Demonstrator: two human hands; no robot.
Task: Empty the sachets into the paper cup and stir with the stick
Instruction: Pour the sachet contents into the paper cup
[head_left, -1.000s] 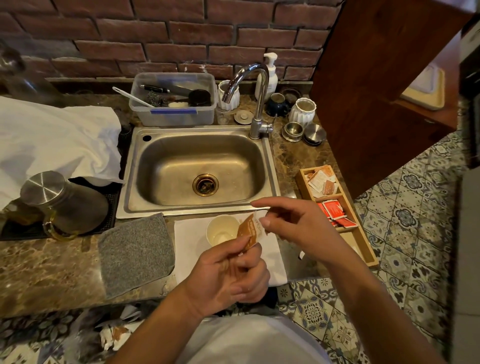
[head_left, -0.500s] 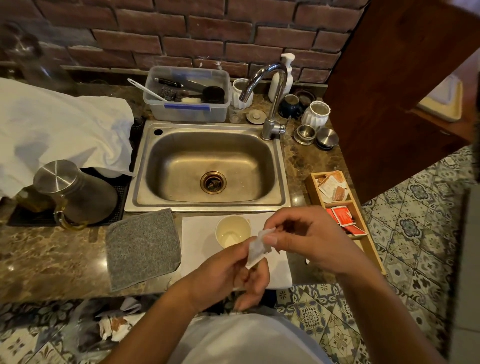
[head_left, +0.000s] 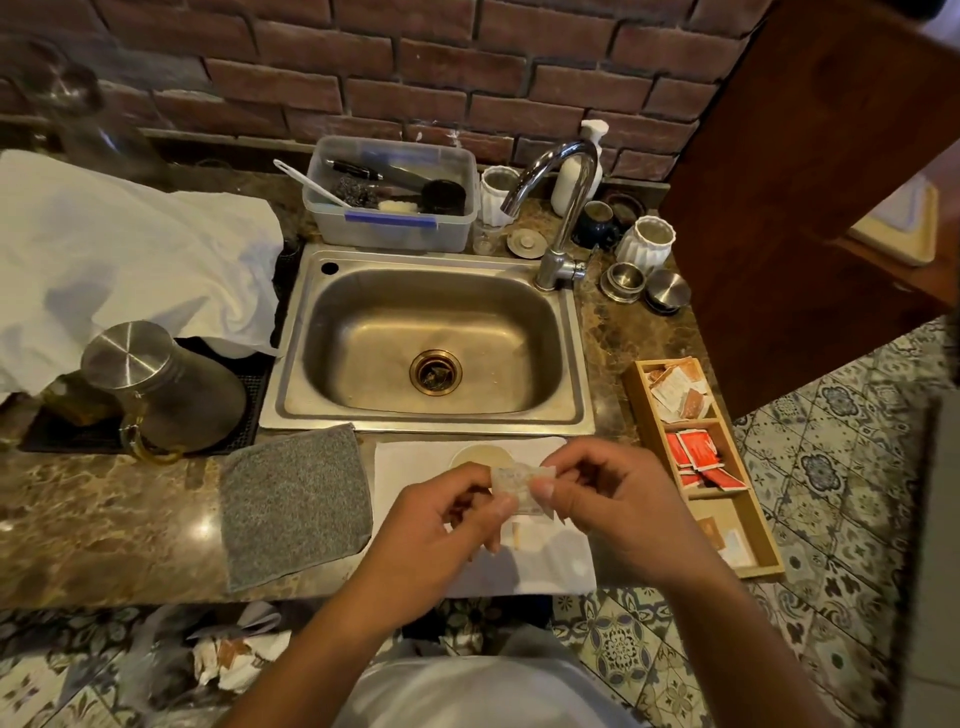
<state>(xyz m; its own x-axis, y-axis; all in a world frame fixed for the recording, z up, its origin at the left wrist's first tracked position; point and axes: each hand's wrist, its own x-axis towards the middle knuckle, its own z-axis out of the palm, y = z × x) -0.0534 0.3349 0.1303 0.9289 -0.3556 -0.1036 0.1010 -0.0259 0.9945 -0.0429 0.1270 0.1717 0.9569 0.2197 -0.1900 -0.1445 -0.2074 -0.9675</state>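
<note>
A small white sachet (head_left: 521, 484) is held level just above the counter's front, pinched at its left end by my left hand (head_left: 441, 525) and at its right end by my right hand (head_left: 608, 504). Behind the sachet, the paper cup (head_left: 480, 457) stands on a white napkin (head_left: 415, 467); only its far rim shows above my fingers. Another opened sachet (head_left: 524, 535) lies on the napkin under my hands. I cannot see a stirring stick.
A wooden tray (head_left: 644, 410) at the right holds white, brown and red sachets (head_left: 698, 452). A steel sink (head_left: 431, 343) with a tap (head_left: 563, 208) lies behind the cup. A grey cloth (head_left: 296, 504) and a metal kettle (head_left: 161, 384) are at the left. Crumpled wrappers (head_left: 234, 660) lie on the floor.
The brown sachet my left hand held has gone; a white sachet came in with my right hand and both hands now pinch it level in front of the cup.
</note>
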